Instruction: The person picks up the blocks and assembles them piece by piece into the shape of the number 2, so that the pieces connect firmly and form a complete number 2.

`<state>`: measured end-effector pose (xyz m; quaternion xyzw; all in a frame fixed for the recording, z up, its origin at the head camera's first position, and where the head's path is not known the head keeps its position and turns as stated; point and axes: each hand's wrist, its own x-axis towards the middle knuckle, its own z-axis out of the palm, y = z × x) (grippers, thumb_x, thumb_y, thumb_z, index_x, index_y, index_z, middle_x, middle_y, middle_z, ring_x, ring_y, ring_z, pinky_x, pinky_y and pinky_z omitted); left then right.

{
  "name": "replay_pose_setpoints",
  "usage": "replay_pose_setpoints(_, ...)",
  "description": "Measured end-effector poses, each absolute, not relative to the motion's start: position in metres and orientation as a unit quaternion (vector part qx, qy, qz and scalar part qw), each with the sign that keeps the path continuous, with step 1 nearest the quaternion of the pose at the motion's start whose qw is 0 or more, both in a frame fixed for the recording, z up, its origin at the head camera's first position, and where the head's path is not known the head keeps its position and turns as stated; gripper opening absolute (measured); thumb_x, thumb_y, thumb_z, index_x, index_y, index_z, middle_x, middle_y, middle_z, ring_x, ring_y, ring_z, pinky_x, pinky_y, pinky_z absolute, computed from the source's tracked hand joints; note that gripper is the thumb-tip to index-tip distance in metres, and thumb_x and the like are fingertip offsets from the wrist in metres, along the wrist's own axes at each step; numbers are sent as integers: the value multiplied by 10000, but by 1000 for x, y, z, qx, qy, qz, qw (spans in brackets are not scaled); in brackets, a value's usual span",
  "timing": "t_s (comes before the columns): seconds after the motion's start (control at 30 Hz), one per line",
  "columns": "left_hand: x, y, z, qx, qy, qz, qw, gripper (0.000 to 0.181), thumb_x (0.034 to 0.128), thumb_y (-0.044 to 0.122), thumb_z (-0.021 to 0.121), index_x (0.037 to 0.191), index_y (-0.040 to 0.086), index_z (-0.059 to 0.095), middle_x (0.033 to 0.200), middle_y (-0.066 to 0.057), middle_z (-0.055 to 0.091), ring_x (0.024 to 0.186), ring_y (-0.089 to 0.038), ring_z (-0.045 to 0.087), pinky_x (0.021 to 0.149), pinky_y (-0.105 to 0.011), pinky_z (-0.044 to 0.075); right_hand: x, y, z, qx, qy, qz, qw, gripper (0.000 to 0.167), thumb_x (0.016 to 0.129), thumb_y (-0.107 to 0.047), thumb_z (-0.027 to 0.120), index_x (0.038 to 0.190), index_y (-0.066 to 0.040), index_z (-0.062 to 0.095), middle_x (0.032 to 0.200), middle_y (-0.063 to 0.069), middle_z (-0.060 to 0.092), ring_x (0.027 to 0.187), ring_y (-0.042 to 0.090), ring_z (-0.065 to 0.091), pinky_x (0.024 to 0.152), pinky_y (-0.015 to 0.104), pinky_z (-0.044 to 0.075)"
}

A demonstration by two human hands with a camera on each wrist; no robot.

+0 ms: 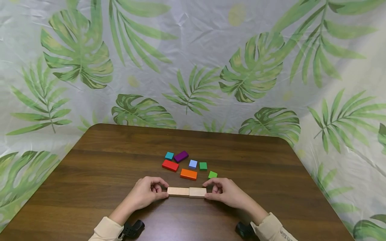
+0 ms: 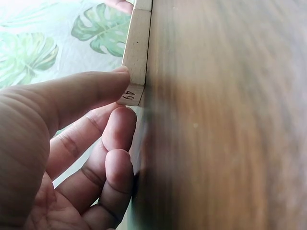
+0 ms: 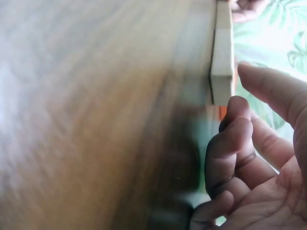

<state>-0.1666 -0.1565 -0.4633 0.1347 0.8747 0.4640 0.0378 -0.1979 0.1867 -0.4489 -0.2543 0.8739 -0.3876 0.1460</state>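
Note:
Two plain wooden blocks lie end to end in a row on the table, a left block (image 1: 178,191) and a right block (image 1: 197,192). My left hand (image 1: 148,192) pinches the outer end of the left block between thumb and index finger. In the left wrist view its thumb (image 2: 103,88) lies against this block (image 2: 136,48), whose end bears the number 49. At the other end, my right hand (image 1: 224,192) has thumb and index finger about the right block's outer end. A narrow gap shows between its thumb (image 3: 261,84) and the block (image 3: 222,62).
Beyond the wooden row lie orange (image 1: 188,174), red (image 1: 170,165) and purple (image 1: 181,156) oblong blocks. Smaller blocks are teal (image 1: 169,155), light blue (image 1: 193,164), dark green (image 1: 203,166) and bright green (image 1: 212,174), the last beside my right fingers. A leaf-patterned curtain (image 1: 199,50) hangs behind the table (image 1: 120,150).

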Motion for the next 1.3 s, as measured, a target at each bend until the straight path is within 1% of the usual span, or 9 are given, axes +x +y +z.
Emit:
replay_pose_setpoints(0.23, -168, -158, -463, 135, 871, 470, 45, 175, 846, 193, 914, 979, 148, 808, 703, 65, 612, 587, -24, 478, 541, -204, 384, -206, 188, -442, -257, 877, -383, 135, 309, 998, -294, 784, 1231, -93, 754, 774, -47, 610, 647, 35, 495, 619, 215, 427)
replay_pose_setpoints(0.43, -168, -159, -463, 131, 871, 472, 44, 172, 845, 203, 915, 967, 148, 808, 697, 69, 609, 590, -22, 480, 547, -204, 386, -216, 182, -433, -262, 880, -378, 121, 297, 991, -281, 792, 1205, -76, 760, 727, -59, 580, 608, 30, 453, 590, 208, 389)
replay_pose_setpoints(0.6, -168, -159, -464, 129, 873, 469, 41, 170, 843, 208, 917, 959, 151, 807, 693, 76, 610, 591, -19, 482, 553, -202, 389, -225, 176, -428, -255, 887, -370, 110, 284, 980, -261, 804, 1184, -67, 765, 692, -58, 524, 589, 46, 427, 600, 221, 372)
replay_pose_setpoints(0.87, -168, -159, -466, 128, 871, 473, 42, 168, 844, 206, 917, 956, 146, 806, 694, 70, 618, 593, -24, 491, 552, -206, 396, -235, 163, -424, -243, 894, -358, 114, 257, 981, -249, 805, 1184, -95, 773, 633, -68, 444, 550, 58, 375, 578, 225, 354)
replay_pose_setpoints(1.13, -170, -159, -466, 127, 871, 472, 40, 153, 847, 200, 912, 946, 151, 806, 695, 74, 618, 599, -19, 498, 557, -202, 400, -243, 154, -426, -239, 899, -349, 118, 251, 974, -237, 812, 1178, -95, 776, 629, -60, 438, 569, 83, 392, 587, 230, 354)
replay_pose_setpoints(1.3, -170, -159, -466, 125, 872, 472, 40, 153, 845, 199, 913, 944, 151, 807, 697, 74, 620, 601, -20, 500, 557, -203, 403, -245, 150, -427, -239, 902, -339, 119, 282, 963, -250, 824, 1187, -86, 774, 628, -61, 428, 576, 90, 388, 587, 229, 344)
